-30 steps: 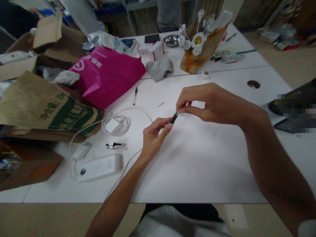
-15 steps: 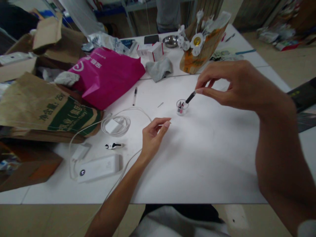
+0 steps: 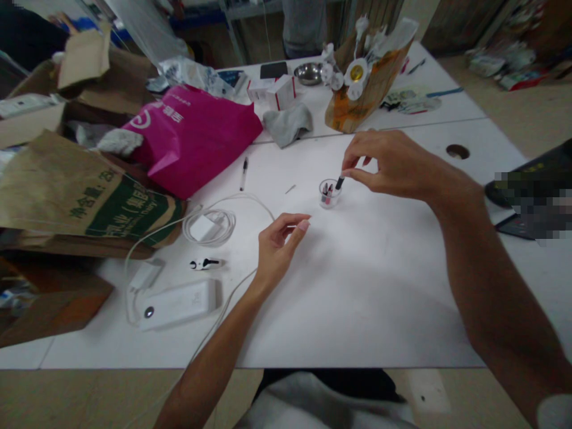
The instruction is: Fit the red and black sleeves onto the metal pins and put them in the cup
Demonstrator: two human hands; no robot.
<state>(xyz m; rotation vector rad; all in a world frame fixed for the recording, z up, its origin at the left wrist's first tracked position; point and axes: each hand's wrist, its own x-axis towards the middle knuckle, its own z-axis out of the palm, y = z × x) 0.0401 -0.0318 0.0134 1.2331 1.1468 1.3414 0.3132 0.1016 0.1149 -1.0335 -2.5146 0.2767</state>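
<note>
Black stick (image 3: 340, 182): it is tilting at the right rim of the clear cup (image 3: 329, 204); I cannot tell whether its lower end is dipping inside.
Right hand (image 3: 388, 164): its fingers are pinching the stick's upper end, closed nearly together.
Left hand (image 3: 277, 245): thumb and forefinger are standing slightly apart near the cup, gripping nothing that I am seeing.
Cup contents: small dark and reddish pieces (image 3: 328, 192) are crowding the inside.
Rim risk: an off-centre release could be leaving the stick outside, by my judgement; a knock on the wall could be tipping so light a cup.
Bench (image 3: 379, 292): its white top is carrying a pen (image 3: 243, 176), a white power bank (image 3: 179, 305) and, at the left, a magenta bag (image 3: 201, 137).
Room: beyond the far edge a person in grey (image 3: 305, 30) is standing; pale floor (image 3: 89, 399) is showing below.
</note>
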